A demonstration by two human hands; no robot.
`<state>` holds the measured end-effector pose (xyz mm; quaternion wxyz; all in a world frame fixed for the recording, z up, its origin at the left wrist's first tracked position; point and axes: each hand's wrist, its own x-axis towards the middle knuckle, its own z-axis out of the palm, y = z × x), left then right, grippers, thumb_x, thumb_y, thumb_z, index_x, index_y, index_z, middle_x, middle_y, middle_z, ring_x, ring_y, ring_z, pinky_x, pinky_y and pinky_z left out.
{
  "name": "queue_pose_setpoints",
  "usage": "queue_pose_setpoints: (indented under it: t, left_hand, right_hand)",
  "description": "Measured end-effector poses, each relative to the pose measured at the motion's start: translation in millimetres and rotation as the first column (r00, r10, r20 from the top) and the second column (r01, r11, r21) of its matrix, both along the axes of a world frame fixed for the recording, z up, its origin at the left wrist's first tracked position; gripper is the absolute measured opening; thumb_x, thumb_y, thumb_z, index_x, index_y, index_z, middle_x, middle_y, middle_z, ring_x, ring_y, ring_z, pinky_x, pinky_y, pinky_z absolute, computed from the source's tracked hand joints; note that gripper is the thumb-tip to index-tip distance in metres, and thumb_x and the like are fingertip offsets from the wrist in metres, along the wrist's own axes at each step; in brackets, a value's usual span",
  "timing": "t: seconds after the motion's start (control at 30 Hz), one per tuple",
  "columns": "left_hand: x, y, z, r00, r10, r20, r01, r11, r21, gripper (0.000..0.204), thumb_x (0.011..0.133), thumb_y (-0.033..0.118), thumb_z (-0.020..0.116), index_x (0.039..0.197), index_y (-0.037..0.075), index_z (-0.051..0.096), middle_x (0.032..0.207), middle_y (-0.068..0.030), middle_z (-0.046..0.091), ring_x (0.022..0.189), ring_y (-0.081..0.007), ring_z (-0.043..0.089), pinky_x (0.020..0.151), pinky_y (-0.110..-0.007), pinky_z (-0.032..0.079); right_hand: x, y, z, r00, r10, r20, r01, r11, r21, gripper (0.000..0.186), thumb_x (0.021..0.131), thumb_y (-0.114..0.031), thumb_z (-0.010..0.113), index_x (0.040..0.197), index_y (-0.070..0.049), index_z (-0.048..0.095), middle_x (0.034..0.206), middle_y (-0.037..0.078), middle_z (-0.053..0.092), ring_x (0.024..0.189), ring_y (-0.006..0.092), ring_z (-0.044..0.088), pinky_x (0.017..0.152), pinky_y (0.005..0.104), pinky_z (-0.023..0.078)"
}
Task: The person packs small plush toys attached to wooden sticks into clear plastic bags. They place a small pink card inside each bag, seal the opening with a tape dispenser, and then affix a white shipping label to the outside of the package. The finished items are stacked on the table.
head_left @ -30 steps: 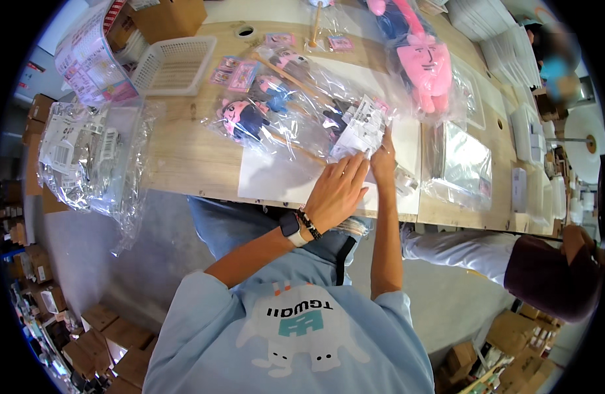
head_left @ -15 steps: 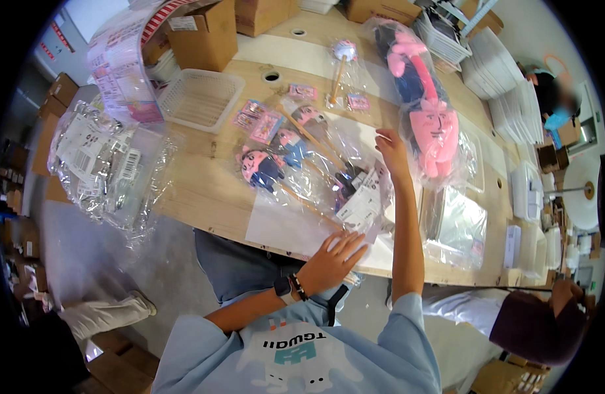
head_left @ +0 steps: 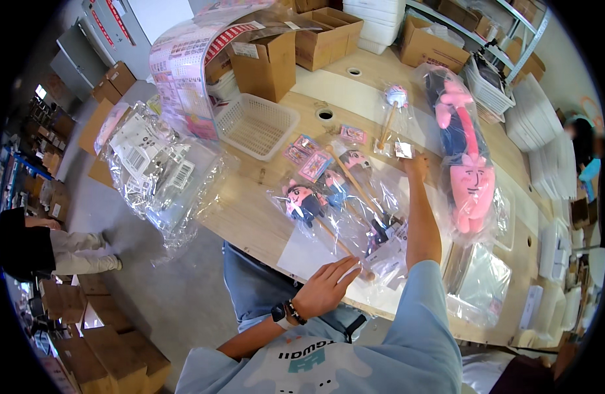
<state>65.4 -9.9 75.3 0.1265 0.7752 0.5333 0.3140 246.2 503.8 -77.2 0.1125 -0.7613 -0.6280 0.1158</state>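
My right hand (head_left: pixel 417 169) reaches across the table, its fingertips closed on the lower edge of a small glossy card packet (head_left: pixel 403 150). Just beyond lies a stick with a round plush head (head_left: pixel 396 96) in a clear bag. My left hand (head_left: pixel 326 286) has its fingers stretched out by the near table edge, beside the clear-bagged plush sticks. Those have pink character heads (head_left: pixel 302 201) and wooden handles (head_left: pixel 355 182); a white label (head_left: pixel 389 253) covers part of them. Two colourful card packets (head_left: pixel 314 165) rest at their far end, with another pink card (head_left: pixel 352 134) farther off.
A long pink plush (head_left: pixel 472 184) in clear plastic lies to the right. Flat clear bags (head_left: pixel 481 282) are nearer me. At left are a white basket (head_left: pixel 258 125), a curved printed sheet (head_left: pixel 191 72) and a heap of bagged goods (head_left: pixel 161 164). Cardboard boxes (head_left: pixel 266 65) stand behind.
My right hand has moved from above the bagged plush sticks out to the small card packet and grips it; the packet now looks tilted. My left hand stays near the table edge. The view has shifted.
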Motion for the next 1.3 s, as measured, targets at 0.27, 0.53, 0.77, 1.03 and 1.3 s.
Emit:
queue_pose_setpoints:
  t: [0.27,0.53,0.77,1.03,1.3]
  left_hand:
    - [11,12,-4,0.998,-0.027,0.062,0.029,0.999,-0.032,0.054,0.089,-0.003,0.066,0.143,0.003,0.062,0.156,-0.0178,0.055,0.143,-0.0352,0.056,0.116,-0.047,0.049]
    - [4,57,9,0.764,0.004,0.645,0.211,0.943,-0.256,0.045,0.102,-0.002,0.063,0.146,0.006,0.058,0.159,-0.0123,0.053,0.142,-0.0308,0.056,0.11,-0.043,0.053]
    - [-11,140,37,-0.343,0.516,0.785,0.764,0.64,-0.086,0.072,0.113,0.057,0.044,0.159,0.001,0.045,0.167,-0.0205,0.043,0.152,-0.0324,0.048,0.125,-0.051,0.041]
    - [-52,130,15,-0.06,0.506,0.861,0.87,0.45,-0.204,0.07,0.108,0.037,0.062,0.163,0.0,0.039,0.153,-0.0227,0.06,0.142,-0.0318,0.059,0.12,-0.043,0.046]
    - [-75,95,62,0.373,0.083,0.924,0.862,0.337,-0.378,0.082,0.098,-0.002,0.062,0.17,0.001,0.024,0.154,-0.0284,0.056,0.128,-0.0388,0.069,0.107,-0.047,0.056]
  right_hand:
    - [40,26,12,0.808,0.025,-0.588,-0.135,0.98,-0.144,0.025,0.093,-0.022,0.076,0.108,-0.002,0.074,0.121,0.02,0.076,0.115,0.0333,0.074,0.096,0.0437,0.056]
    - [-3,-67,164,-0.21,0.137,-0.968,-0.25,0.95,0.189,0.018,0.102,-0.002,0.06,0.12,0.001,0.058,0.125,0.02,0.071,0.115,0.0349,0.075,0.102,0.0508,0.064]
    - [-3,-283,240,-0.144,0.315,-0.938,-0.206,0.918,0.34,0.02,0.106,-0.013,0.066,0.124,-0.005,0.061,0.122,0.007,0.069,0.113,0.0255,0.074,0.093,0.0419,0.066]
    - [29,-454,219,0.371,0.593,-0.715,-0.512,0.772,0.375,0.028,0.103,0.002,0.067,0.13,-0.001,0.063,0.137,0.012,0.066,0.114,0.0263,0.07,0.087,0.0355,0.06]
    - [98,-479,178,0.088,0.286,-0.954,-0.311,0.918,0.247,0.057,0.113,-0.054,0.051,0.135,-0.002,0.063,0.136,0.015,0.07,0.129,0.0277,0.067,0.105,0.0447,0.056]
